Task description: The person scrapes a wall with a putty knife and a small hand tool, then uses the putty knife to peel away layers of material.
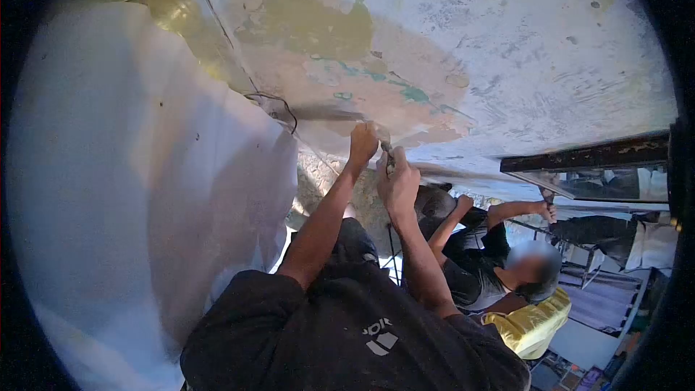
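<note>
the slim tool (386,150), its tip against the flaking wall (507,51), is judged rigid and light; hold it by the shaft, where the right hand (397,187) is clenched around it, with the left hand (362,143) fisted beside the tip.

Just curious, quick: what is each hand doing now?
Left hand: closed, gripping a blurred tool at the wall.
Right hand: closed around a thin handle.
</note>
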Motion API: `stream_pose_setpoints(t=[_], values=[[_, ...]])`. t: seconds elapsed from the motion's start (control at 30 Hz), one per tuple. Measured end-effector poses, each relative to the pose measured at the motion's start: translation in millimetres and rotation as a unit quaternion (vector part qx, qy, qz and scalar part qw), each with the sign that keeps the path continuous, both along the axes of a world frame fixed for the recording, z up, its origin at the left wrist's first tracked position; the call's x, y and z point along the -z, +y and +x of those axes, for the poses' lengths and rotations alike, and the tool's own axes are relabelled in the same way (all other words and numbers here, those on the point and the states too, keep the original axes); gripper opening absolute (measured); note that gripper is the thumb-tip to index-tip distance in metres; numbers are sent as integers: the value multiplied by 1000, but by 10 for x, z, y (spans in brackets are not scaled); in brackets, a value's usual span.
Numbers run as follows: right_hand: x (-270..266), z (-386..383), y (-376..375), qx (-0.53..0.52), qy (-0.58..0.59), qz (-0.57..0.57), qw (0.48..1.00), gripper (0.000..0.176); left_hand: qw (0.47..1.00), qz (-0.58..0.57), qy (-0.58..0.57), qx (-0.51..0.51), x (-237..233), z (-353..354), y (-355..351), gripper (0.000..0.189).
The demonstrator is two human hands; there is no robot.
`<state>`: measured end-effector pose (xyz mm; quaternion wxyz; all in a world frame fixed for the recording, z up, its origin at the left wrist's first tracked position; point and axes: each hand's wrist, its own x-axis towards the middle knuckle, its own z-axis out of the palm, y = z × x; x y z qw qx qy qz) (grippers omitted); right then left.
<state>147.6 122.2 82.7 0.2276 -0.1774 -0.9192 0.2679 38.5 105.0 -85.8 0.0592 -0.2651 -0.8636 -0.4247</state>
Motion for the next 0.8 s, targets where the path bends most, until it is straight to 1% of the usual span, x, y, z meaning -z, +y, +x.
stream_pose_setpoints(t=[0.03,0.1,0.13,0.17,0.2,0.27,0.33,0.37,0.43,0.47,0.5,0.53,0.57,0.6,0.63,0.67,0.73,0.77,0.8], values=[[57,-27,30,4,-4,-3,1000,15,1000,-1,-2,2,61,-27,21,15],[215,-44,105,11,-11,-9,1000,15,996,-44,-81,-5,222,-86,63,17],[301,-60,153,12,-55,10,998,12,997,-81,-19,2,281,-46,30,17],[369,-71,169,11,-96,29,995,15,996,-83,-17,1,326,-36,4,17],[304,-60,121,9,-94,28,995,15,997,-68,-19,11,336,-46,-4,16],[78,-5,42,-26,-48,17,998,14,998,-49,-20,19,244,-54,2,16],[2,-25,21,-14,-34,26,999,13,999,1,-45,10,68,-33,0,16],[-5,-4,6,-1,-22,33,999,14,999,1,-47,10,66,-28,0,16],[278,-112,78,-7,-45,35,998,14,988,-6,-152,21,267,-90,34,19],[440,-117,93,-12,-68,35,997,15,988,-8,-154,22,413,-76,-1,19],[491,-92,65,-11,-67,34,997,15,993,-19,-107,41,663,-78,-26,20],[509,-115,51,-17,-78,46,996,15,996,-27,-56,60,653,-120,-47,21],[520,-140,58,-24,-90,60,994,15,997,-24,-53,59,641,-143,-33,21],[364,-101,10,-30,-74,32,996,14,994,9,-90,65,431,-95,-77,21],[245,-47,-27,-31,-74,33,996,14,989,41,-127,69,265,-74,-106,21],[150,-2,-60,-26,-56,25,998,14,989,42,-126,69,189,-86,-86,21],[141,16,-99,-20,-40,14,999,14,977,102,-185,3,130,-59,-49,24],[186,31,-123,-9,-46,18,999,14,977,99,-188,4,116,-62,-75,24],[228,64,-133,3,-54,22,998,13,989,65,-130,24,138,-89,-86,24]])
